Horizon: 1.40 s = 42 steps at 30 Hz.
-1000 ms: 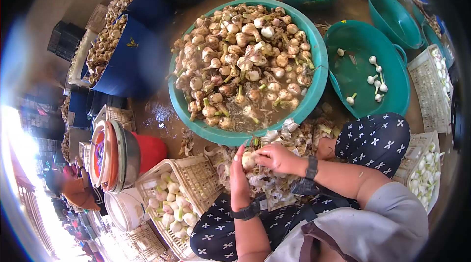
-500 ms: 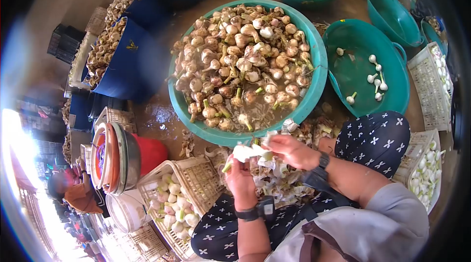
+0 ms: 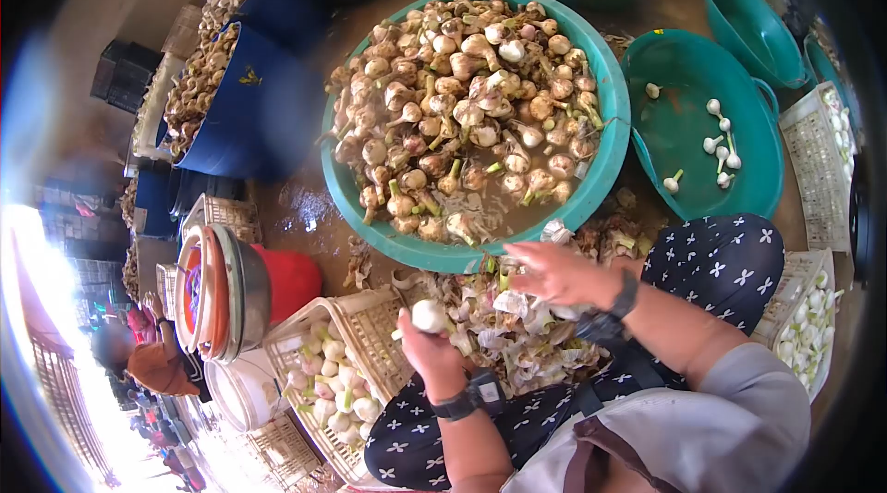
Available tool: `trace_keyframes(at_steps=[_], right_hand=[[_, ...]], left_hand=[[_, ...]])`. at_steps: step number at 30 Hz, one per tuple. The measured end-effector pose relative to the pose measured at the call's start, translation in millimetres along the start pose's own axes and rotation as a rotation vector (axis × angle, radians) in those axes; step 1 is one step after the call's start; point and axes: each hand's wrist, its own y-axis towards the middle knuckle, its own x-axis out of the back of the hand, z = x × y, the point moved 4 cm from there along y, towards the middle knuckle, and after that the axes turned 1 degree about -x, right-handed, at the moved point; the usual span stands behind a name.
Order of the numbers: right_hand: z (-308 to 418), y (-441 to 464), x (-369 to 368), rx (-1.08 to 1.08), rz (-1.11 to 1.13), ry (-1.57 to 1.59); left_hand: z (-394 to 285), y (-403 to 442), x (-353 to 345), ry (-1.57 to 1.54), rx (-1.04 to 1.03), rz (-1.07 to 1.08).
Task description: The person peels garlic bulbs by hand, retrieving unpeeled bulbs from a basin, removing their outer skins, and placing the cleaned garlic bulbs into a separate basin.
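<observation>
A white, peeled garlic bulb [image 3: 430, 316] sits in my left hand [image 3: 431, 356], whose fingers close around it from below. My right hand [image 3: 565, 275] is apart from the bulb, fingers stretched out, with nothing visible in it. Beneath both hands lies a heap of garlic skins [image 3: 522, 331], spread across the floor before my lap. Beyond them stands a large teal tub [image 3: 407, 255], with unpeeled, dirty garlic bulbs [image 3: 462, 105] heaped in murky water. Left of my left hand, a cream plastic crate [image 3: 370, 331] holds peeled garlic bulbs [image 3: 333, 377].
A green basin [image 3: 684, 160] at right holds several white bulbs. Crates of peeled garlic [image 3: 806, 331] stand at the far right. Stacked bowls [image 3: 242, 294] and a white bucket [image 3: 240, 391] are at left, near blue tubs [image 3: 222, 114]. Another person [image 3: 157, 359] sits at far left.
My hands have come apart: the left has moved left and down with the bulb, while the right has let go and opened. The view has shifted slightly.
</observation>
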Motion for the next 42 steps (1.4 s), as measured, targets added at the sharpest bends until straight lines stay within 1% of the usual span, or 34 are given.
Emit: trace_keyframes(at_steps=[1, 2, 3, 5, 6, 7, 8, 9, 11, 12, 13, 14, 15, 16, 17, 19, 21, 22, 23, 25, 26, 27, 29, 30, 31, 33, 34, 35, 37, 38, 39, 41, 42], right_hand=[[7, 7, -13, -0.136, -0.012, 0.307], [4, 16, -33, -0.420, 0.095, 0.815], [0, 19, -53, -0.708, 0.207, 1.324], [-15, 32, -56, -0.543, 0.359, 1.924], [4, 42, -22, -0.193, 0.489, 2.142], [21, 43, 16, 0.204, 0.773, 2.306], [6, 52, 29, 0.176, 0.572, 2.222], [-7, 61, 37, 0.151, 0.376, 2.125], [-58, 104, -13, -0.427, 0.031, 1.599], [-90, 117, -54, -0.703, -0.065, 1.169], [-97, 130, -75, -0.629, 0.020, 0.845], [-135, 140, -121, -0.816, 0.189, 0.453], [-134, 144, -140, -0.744, 0.290, 0.173], [-155, 145, -174, -0.676, 0.288, 0.102], [-154, 144, -167, -0.668, 0.287, 0.104], [-131, 133, -146, -0.682, 0.341, 0.335], [-85, 118, -108, -0.413, 0.309, 0.113], [-53, 102, -87, -0.386, 0.305, 0.082], [-27, 85, -75, -0.360, 0.299, 0.052], [-4, 53, -73, -0.004, 0.269, -0.141], [8, 42, -68, 0.057, 0.170, -0.213], [14, 36, -62, 0.049, 0.169, -0.216], [26, 30, -53, 0.081, 0.226, -0.202], [29, 27, -51, 0.057, 0.131, -0.179], [32, 26, -50, 0.054, 0.121, -0.185], [32, 23, -48, -0.037, 0.191, -0.099], [23, 22, -55, -0.086, 0.164, -0.069], [16, 23, -57, -0.084, 0.157, -0.073], [-7, 19, -71, -0.476, 0.313, 0.544], [-5, 11, -78, -0.668, 0.391, 0.950], [-4, 9, -76, -0.667, 0.385, 0.950], [-1, 2, -71, -0.841, 0.264, 1.227], [-3, 2, -70, -0.841, 0.261, 1.225]], left_hand=[[-3, -18, -17, 0.243, -0.137, 0.055], [11, -14, -21, 0.288, -0.187, 0.185], [7, -24, -36, 0.483, -0.435, 0.323], [-1, -34, -44, 0.427, -0.558, 0.302], [-3, -27, -38, 0.377, -0.488, 0.233], [-4, -20, -27, 0.327, -0.415, 0.159], [-4, -14, -19, 0.287, -0.346, 0.097], [-2, -11, -14, 0.288, -0.342, 0.086], [11, 0, -13, 0.086, -0.197, 0.071], [18, 3, -16, 0.057, -0.152, 0.075], [21, 1, -23, 0.062, -0.130, 0.064], [19, -2, -27, 0.090, -0.126, 0.071], [17, -2, -31, 0.116, -0.124, 0.077], [17, 0, -31, 0.116, -0.133, 0.082], [17, 4, -28, 0.159, -0.155, 0.070], [13, 8, -21, 0.197, -0.178, 0.038], [19, 11, -24, 0.076, 0.027, 0.039], [23, 12, -29, -0.047, 0.133, 0.070], [28, 18, -25, -0.051, 0.141, 0.056], [40, 25, -37, -0.132, 0.213, 0.477], [35, 16, -42, 0.045, 0.142, 0.300], [36, 9, -45, 0.047, 0.148, 0.305], [34, 0, -47, 0.227, 0.069, 0.254], [35, -2, -48, 0.173, 0.063, 0.227], [37, -4, -50, 0.175, 0.061, 0.239], [44, -5, -46, 0.086, 0.111, 0.220], [49, 0, -39, 0.113, 0.134, 0.252], [48, 0, -35, 0.111, 0.131, 0.259], [45, -1, -33, 0.123, 0.147, 0.355], [41, -6, -35, 0.153, 0.112, 0.404], [38, -11, -36, 0.155, 0.112, 0.410], [27, -18, -42, -0.032, -0.004, 0.600], [28, -11, -36, -0.057, 0.099, 0.570]])
